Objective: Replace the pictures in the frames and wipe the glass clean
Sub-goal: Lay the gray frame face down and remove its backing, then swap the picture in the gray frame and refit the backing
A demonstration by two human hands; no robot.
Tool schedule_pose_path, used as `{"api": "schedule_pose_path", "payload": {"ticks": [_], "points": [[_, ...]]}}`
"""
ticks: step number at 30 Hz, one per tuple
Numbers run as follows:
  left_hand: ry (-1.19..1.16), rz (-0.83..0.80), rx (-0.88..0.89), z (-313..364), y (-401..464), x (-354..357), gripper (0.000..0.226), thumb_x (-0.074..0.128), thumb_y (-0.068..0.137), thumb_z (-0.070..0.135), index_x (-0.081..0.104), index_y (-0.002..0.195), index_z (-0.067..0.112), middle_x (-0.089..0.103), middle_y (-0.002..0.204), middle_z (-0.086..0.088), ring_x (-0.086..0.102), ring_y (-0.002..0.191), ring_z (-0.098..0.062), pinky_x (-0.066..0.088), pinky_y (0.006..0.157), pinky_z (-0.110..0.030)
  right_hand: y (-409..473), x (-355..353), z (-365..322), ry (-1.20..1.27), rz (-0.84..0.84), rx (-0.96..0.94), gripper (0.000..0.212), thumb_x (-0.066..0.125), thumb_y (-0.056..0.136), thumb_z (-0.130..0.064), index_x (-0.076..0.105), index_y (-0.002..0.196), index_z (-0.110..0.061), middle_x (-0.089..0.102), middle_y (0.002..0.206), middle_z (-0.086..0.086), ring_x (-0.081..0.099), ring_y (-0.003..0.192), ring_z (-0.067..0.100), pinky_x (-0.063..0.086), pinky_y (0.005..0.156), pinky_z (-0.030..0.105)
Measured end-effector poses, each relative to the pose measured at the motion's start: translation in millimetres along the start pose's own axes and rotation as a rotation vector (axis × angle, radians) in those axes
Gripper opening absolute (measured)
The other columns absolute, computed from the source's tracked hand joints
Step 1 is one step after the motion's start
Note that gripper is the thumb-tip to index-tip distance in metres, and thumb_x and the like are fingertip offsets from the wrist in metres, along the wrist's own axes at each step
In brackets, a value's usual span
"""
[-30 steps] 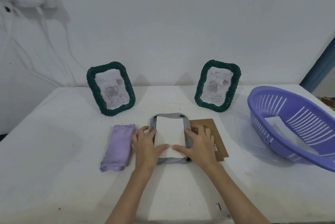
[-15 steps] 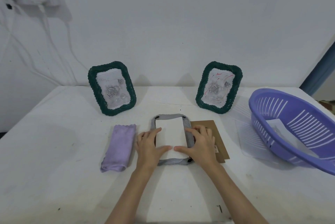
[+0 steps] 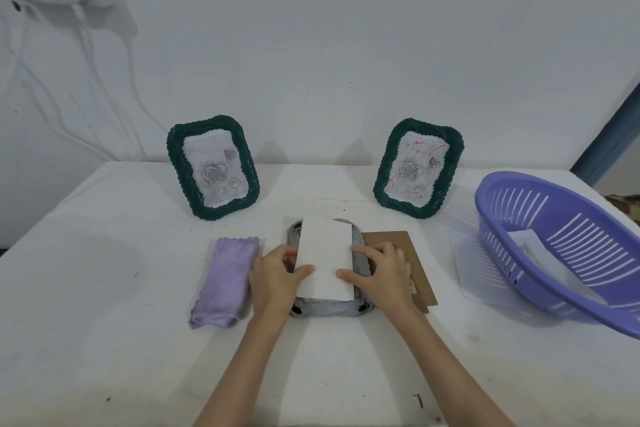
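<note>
A grey frame [image 3: 325, 309] lies face down at the table's middle. Over it a white picture card [image 3: 325, 253] is tilted, blank side up, with its far edge raised. My left hand [image 3: 275, 279] holds the card's left edge, thumb on top. My right hand [image 3: 379, 276] holds its right edge the same way. A brown backing board [image 3: 414, 262] lies just right of the frame, partly under my right hand. Two green frames stand at the back, one at the left [image 3: 213, 172] and one at the right [image 3: 417, 168], each with a rose picture.
A folded lilac cloth [image 3: 227, 281] lies left of the grey frame. A purple slotted basket [image 3: 568, 246] with a paper inside sits at the right edge. A clear sheet [image 3: 474, 260] lies on the table beside the basket. White wall behind.
The white card has lifted and tilted off the grey frame. Both hands have shifted slightly along its edges.
</note>
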State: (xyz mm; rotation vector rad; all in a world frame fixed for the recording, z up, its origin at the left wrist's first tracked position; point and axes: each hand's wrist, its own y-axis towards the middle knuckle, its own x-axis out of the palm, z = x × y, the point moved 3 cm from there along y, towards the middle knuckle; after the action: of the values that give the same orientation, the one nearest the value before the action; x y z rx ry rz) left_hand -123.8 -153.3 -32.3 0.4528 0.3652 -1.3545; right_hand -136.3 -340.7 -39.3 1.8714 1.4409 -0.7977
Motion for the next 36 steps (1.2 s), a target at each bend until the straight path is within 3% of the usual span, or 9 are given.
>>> {"api": "schedule_pose_path", "payload": {"ticks": [4,9,13,16,19,23,27,30,36], "points": [[-0.05,0.05,-0.037,-3,-2,-3,0.023,0.077,0.072,0.014,0.065,0.091,0.009,0.062,0.076,0.002,0.052,0.063,-0.007,0.043,0.062,-0.021,-4,0,0,-0.017,0.02,-0.044,0.067,0.04,0.065,-0.078,0.064,0.112,-0.036,0.051,0.103,-0.002,0.04,0.103,0.02,0.028,0.083,0.03],[-0.129,0.101,-0.043,0,1,-10,0.009,0.067,0.081,0.007,0.063,0.089,0.008,0.058,0.076,0.001,0.054,0.071,-0.014,0.041,0.06,-0.01,-3,-4,3,-0.055,-0.031,-0.102,0.041,0.062,0.08,-0.048,0.061,0.117,-0.032,0.049,0.108,0.003,0.04,0.105,0.023,0.032,0.089,0.032],[-0.3,0.228,-0.093,-1,4,-23,0.012,0.058,0.087,0.003,0.051,0.091,0.012,0.054,0.077,0.004,0.052,0.081,-0.017,0.04,0.061,0.001,-2,-5,-1,-0.098,-0.068,-0.099,0.048,0.06,0.079,-0.054,0.053,0.124,-0.038,0.047,0.112,0.003,0.038,0.108,0.021,0.032,0.093,0.032],[-0.404,0.249,-0.09,-4,9,-32,0.024,0.056,0.086,-0.003,0.049,0.099,0.015,0.06,0.091,-0.005,0.057,0.086,-0.019,0.045,0.064,-0.003,-3,-5,-5,-0.138,-0.109,-0.109,0.05,0.058,0.077,-0.059,0.05,0.124,-0.044,0.043,0.111,0.0,0.035,0.109,0.019,0.032,0.095,0.031],[-0.395,0.155,-0.034,3,13,-30,0.03,0.057,0.084,-0.005,0.054,0.103,0.019,0.061,0.102,-0.009,0.059,0.087,-0.008,0.044,0.073,-0.009,-4,-13,-4,-0.059,-0.112,-0.109,0.05,0.063,0.076,-0.055,0.054,0.123,-0.038,0.044,0.109,0.001,0.035,0.108,0.019,0.036,0.096,0.032],[-0.4,-0.045,0.079,34,12,-1,0.03,0.059,0.084,-0.004,0.061,0.107,0.014,0.059,0.106,0.002,0.055,0.075,0.02,0.043,0.068,0.0,-2,-64,5,-0.006,0.202,-0.14,0.038,0.066,0.08,-0.038,0.063,0.116,-0.026,0.051,0.104,0.007,0.041,0.101,0.022,0.037,0.086,0.028],[-0.42,-0.239,0.13,68,1,53,0.031,0.061,0.083,-0.003,0.06,0.111,0.011,0.058,0.103,0.005,0.056,0.076,0.011,0.045,0.064,-0.001,-8,-135,39,-0.357,0.451,-0.109,0.04,0.073,0.076,-0.027,0.064,0.114,-0.02,0.06,0.103,0.012,0.05,0.092,0.032,0.044,0.077,0.04],[-0.419,-0.37,0.116,86,-6,95,0.033,0.062,0.083,-0.001,0.06,0.113,0.012,0.059,0.106,0.002,0.056,0.084,0.005,0.046,0.068,-0.003,-20,-166,73,-0.567,0.263,0.096,0.047,0.06,0.084,-0.039,0.049,0.129,-0.031,0.057,0.119,0.006,0.047,0.107,0.029,0.041,0.09,0.041],[-0.273,-0.547,0.103,109,-16,158,0.039,0.066,0.081,0.005,0.058,0.119,0.014,0.06,0.119,-0.008,0.06,0.097,-0.021,0.052,0.084,-0.03,-26,-197,94,-0.274,0.187,0.122,0.039,0.056,0.089,-0.029,0.052,0.128,-0.033,0.059,0.1,0.01,0.053,0.097,0.028,0.042,0.091,0.037]]}}
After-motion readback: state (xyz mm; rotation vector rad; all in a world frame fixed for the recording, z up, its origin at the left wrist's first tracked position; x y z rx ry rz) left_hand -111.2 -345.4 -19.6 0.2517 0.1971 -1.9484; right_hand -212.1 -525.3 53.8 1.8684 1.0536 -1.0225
